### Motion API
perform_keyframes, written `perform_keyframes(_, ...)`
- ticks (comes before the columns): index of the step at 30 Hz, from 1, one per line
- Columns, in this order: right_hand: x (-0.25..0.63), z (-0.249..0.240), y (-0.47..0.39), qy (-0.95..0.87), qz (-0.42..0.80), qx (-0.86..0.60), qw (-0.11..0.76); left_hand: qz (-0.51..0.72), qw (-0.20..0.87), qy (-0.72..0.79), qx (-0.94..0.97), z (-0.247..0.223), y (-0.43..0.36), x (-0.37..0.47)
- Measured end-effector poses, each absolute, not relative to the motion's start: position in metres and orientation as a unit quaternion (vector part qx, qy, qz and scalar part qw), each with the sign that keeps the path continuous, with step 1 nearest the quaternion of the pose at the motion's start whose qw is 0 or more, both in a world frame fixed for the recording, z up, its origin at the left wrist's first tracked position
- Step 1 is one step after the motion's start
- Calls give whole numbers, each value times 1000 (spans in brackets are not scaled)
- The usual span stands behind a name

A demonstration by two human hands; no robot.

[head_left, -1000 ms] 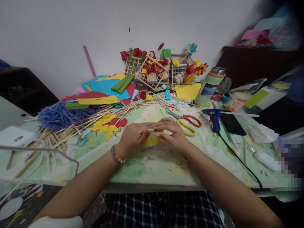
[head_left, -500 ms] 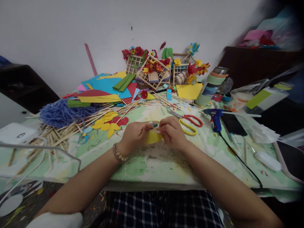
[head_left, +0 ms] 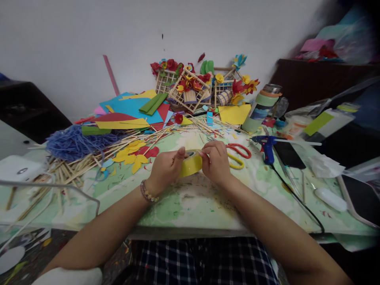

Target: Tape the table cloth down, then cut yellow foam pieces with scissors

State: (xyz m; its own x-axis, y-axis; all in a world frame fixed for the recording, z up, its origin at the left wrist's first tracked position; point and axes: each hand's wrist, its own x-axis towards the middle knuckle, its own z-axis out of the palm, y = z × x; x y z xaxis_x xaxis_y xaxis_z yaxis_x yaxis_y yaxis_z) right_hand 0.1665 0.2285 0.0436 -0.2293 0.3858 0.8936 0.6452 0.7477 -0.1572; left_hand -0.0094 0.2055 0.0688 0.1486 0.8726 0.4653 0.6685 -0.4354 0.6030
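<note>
My left hand point(head_left: 166, 167) is closed round the left side of a roll of yellowish tape point(head_left: 191, 165), its thumb up on the roll's rim. The roll is held just above the table's front half, with its round opening partly in sight. At the right edge of the roll, my right hand point(head_left: 217, 161) has its fingers pinched together; they seem to grip the tape's edge, though its end is too small to make out. Behind my right hand lies a pair of scissors point(head_left: 240, 150) with one red and one yellow handle, its blades partly hidden.
Yellow paper petals point(head_left: 135, 157), thin wooden sticks point(head_left: 69, 174) and blue yarn point(head_left: 78, 143) lie to the left. A blue glue gun point(head_left: 268, 149), its black cord, a phone point(head_left: 289, 154) and a bottle point(head_left: 261, 109) are on the right. Stick frames with paper flowers point(head_left: 190, 89) stand against the wall.
My hands have turned the roll of tape, so more of its yellow side now shows. My right fingers have shifted to its right edge. The view has moved slightly.
</note>
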Motion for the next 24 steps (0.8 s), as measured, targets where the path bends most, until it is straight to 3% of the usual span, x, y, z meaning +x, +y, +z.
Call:
perform_keyframes(5, 169, 44, 223, -754, -4, -363, 548, 405, 144, 521, 738, 69, 206, -11)
perform_keyframes(8, 170, 45, 220, -764, 51, -386, 515, 405, 139, 522, 738, 69, 205, -10)
perform_keyframes(17, 169, 49, 220, -827, -16, -379, 415, 390, 94, 503, 765, 67, 202, -6)
perform_keyframes(21, 172, 48, 222, -839, -32, -355, 412, 391, 96, 492, 772, 67, 202, -6)
perform_keyframes(24, 172, 44, 225, -802, 29, -383, 457, 420, 136, 501, 744, 65, 204, -9)
